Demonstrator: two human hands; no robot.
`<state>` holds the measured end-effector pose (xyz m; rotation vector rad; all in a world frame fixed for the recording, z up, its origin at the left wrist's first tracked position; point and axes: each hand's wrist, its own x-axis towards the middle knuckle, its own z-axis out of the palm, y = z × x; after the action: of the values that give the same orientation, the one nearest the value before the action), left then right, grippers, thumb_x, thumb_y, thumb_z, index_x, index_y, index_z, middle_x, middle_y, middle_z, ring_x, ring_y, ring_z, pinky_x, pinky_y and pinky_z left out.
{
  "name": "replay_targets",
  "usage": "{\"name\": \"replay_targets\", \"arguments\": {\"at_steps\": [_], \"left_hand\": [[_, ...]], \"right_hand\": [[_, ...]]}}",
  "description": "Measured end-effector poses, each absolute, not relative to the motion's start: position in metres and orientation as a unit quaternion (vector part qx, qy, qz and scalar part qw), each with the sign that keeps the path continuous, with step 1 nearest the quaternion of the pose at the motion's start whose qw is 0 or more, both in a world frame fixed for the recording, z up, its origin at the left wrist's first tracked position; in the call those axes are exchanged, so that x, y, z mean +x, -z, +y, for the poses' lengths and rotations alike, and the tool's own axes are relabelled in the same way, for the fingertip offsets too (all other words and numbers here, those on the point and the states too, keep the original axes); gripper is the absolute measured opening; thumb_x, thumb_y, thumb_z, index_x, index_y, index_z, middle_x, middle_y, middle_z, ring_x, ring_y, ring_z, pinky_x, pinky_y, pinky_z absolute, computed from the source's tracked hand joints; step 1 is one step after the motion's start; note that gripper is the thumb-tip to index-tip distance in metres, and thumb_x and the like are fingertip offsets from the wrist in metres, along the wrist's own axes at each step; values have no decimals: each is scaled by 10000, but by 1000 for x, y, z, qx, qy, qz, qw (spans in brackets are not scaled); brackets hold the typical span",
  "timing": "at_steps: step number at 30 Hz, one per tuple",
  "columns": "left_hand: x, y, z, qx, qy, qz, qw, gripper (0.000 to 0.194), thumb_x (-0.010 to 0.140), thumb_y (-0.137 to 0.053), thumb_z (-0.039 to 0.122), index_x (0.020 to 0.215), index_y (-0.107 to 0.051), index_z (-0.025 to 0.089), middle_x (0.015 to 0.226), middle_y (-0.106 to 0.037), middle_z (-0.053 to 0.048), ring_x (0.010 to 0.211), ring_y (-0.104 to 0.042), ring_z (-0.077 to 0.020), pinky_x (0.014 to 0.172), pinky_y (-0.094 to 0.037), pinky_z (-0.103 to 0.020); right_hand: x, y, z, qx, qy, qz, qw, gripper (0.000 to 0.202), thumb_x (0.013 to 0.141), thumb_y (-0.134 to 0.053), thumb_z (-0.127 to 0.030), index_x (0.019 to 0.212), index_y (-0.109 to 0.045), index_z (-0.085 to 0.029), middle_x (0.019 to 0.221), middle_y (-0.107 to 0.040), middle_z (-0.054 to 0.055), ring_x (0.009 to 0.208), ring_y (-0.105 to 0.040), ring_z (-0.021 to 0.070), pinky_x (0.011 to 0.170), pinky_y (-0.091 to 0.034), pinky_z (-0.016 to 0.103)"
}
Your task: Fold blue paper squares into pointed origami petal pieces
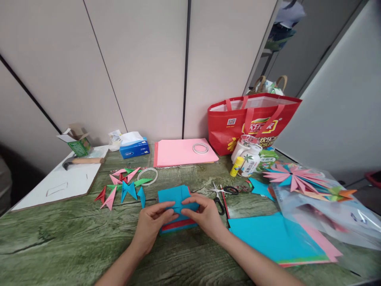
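Note:
My left hand (149,225) and my right hand (207,214) meet at the middle of the table. Both pinch a small piece of blue paper (178,205) between thumb and fingers, with a crease line showing on it. Beneath it lies a stack of square colored paper (178,226), blue on top with red and blue edges at the front. Left of the hands are several folded paper pieces in blue (128,191), pink (110,198), red and green. Scissors (220,195) with black handles lie open to the right of my right hand, beside a red pencil (225,204).
Large blue sheets (274,238) lie at the right, near a plastic bag (333,210) and paper stars (294,178). Behind stand a glue stick (237,167), a white bottle (250,161) and a red bag (220,127). Pink sheets (181,153), a tissue box (134,149) and a hammer (86,160) lie farther back.

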<state>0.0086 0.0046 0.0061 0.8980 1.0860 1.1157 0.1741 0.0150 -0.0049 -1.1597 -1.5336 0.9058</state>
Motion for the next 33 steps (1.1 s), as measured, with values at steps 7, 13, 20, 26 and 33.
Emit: {"name": "replay_targets", "arguments": {"at_steps": [7,13,20,26,33], "left_hand": [[6,-10,5,412,-436,486,636,332,525,-751,235,835,-683,136,647,-704,-29,626,-661,-199,691,-532,-332],[9,-10,5,401,-439,493,635,363,506,-762,249,834,-679,117,658,-707,-49,621,-662,-209,683,-538,-345],[9,-9,4,404,-433,505,627,378,503,-761,257,845,-679,119,653,-708,-45,635,-666,-226,690,-536,-357],[5,-9,6,439,-421,475,636,368,553,-735,260,890,-667,127,707,-712,-48,695,-666,-235,731,-519,-372],[2,-10,6,461,-412,461,637,417,584,-714,279,976,-646,152,755,-713,-37,748,-659,-237,778,-495,-398]], "right_hand": [[175,8,16,-453,-360,-661,478,114,621,-692,-249,720,-679,-195,765,-647,32,761,-564,169,614,-413,243],[175,6,16,-456,-364,-663,469,127,619,-692,-258,730,-679,-197,764,-652,32,759,-570,170,634,-427,254],[177,4,17,-447,-391,-650,474,143,614,-692,-276,729,-677,-192,756,-654,30,760,-579,168,651,-445,258],[180,2,19,-439,-396,-654,471,152,618,-693,-282,729,-673,-181,735,-644,27,744,-577,161,655,-442,256],[181,3,21,-443,-392,-653,473,165,607,-695,-301,723,-678,-185,739,-648,27,749,-578,166,621,-443,248]]}}
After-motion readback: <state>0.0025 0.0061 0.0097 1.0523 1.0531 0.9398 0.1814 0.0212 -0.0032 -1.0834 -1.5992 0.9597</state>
